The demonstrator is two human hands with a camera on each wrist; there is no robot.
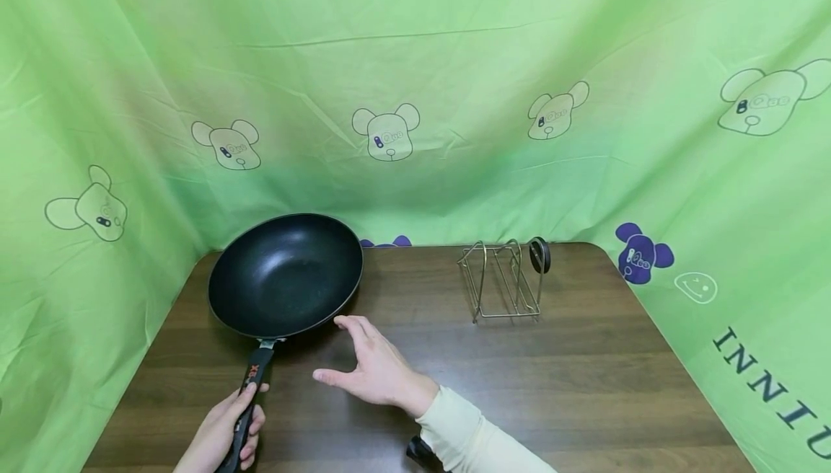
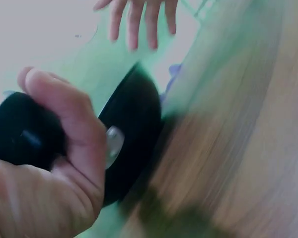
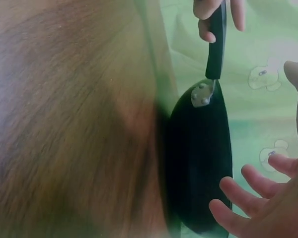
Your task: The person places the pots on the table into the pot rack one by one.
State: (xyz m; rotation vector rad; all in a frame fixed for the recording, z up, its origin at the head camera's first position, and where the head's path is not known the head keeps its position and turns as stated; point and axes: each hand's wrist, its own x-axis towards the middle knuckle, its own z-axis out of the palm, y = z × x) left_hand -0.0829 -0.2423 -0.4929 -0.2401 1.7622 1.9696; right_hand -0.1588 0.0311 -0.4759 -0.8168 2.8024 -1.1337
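A deep black frying pan point(image 1: 286, 278) is at the back left of the wooden table, its hollow side up. My left hand point(image 1: 227, 422) grips its black handle point(image 1: 256, 368), thumb along the top and fingers curled round beneath. In the left wrist view, the handle's end pokes out of the fist. My right hand point(image 1: 376, 365) is just right of the pan, thumb and fingers spread and holding nothing. The right wrist view shows its fingertips point(image 3: 218, 206) close by the pan's rim, overlapping it, with the riveted metal bracket point(image 3: 202, 95) beyond.
A gold wire rack point(image 1: 503, 285) stands at the back right, with a black round disc point(image 1: 539, 255) at its right end. Partly hidden under the right sleeve, a black object point(image 1: 423, 453) lies near the front edge. A green printed cloth point(image 1: 441, 192) encloses the table's back and sides.
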